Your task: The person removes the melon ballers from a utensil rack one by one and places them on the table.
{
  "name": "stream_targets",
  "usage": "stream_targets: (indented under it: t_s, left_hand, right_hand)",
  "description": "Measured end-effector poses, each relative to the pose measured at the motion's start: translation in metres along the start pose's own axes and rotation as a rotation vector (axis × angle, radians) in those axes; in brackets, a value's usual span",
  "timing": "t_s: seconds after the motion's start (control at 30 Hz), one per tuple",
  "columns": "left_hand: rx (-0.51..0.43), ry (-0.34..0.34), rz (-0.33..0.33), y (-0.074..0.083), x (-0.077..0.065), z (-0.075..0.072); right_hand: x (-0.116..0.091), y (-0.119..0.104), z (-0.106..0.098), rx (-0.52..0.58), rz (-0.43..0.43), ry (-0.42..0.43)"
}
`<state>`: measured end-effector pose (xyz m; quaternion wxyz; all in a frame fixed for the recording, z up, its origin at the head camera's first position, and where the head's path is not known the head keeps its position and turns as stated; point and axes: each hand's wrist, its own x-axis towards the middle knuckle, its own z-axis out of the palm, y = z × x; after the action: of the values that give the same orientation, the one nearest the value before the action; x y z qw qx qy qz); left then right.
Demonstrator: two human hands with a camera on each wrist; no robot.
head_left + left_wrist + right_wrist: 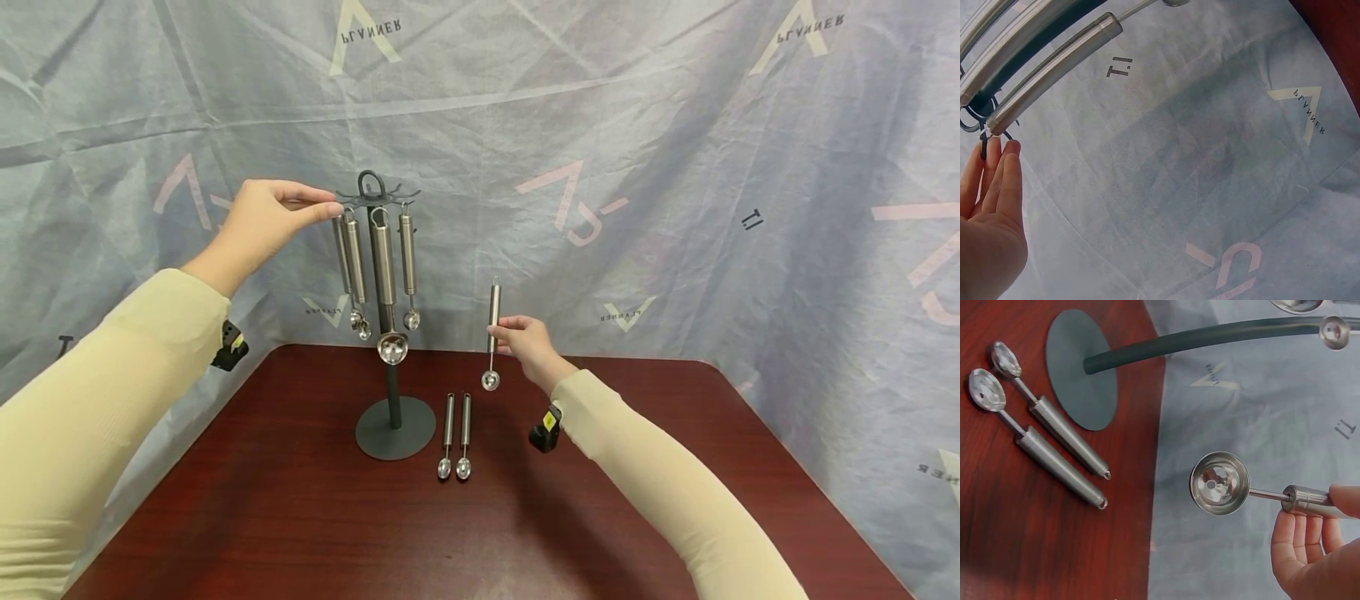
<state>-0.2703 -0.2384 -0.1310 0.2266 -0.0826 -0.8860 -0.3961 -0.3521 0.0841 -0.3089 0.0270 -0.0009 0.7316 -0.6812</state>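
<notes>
A dark grey utensil rack [395, 427] stands upright with several steel scoops hanging from its top hooks, one a larger-bowled scoop [393, 348]. At the rack's left side my left hand [270, 218] pinches a hook between thumb and fingertips, close to the ring of a hanging scoop. The left wrist view shows those fingertips at the dark hook, just past a steel handle [1054, 75]. My right hand [527, 343] holds a melon baller [494, 312] upright by its handle, bowl down, right of the rack. Its round bowl [1219, 483] has a small hole in the middle.
Two more steel scoops [448, 429] lie side by side on the dark red table [315, 517], just right of the rack's round base. A grey printed cloth [675, 208] hangs behind and along the sides.
</notes>
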Motion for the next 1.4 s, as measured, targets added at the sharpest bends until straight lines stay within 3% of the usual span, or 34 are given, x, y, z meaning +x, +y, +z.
stream_targets:
  t_s: [1.4]
  left_hand:
    - [0.054, 0.025, -0.017, 0.007, -0.003, 0.002]
  right_hand:
    - [-0.003, 0.083, 0.003, -0.017, 0.134, -0.011]
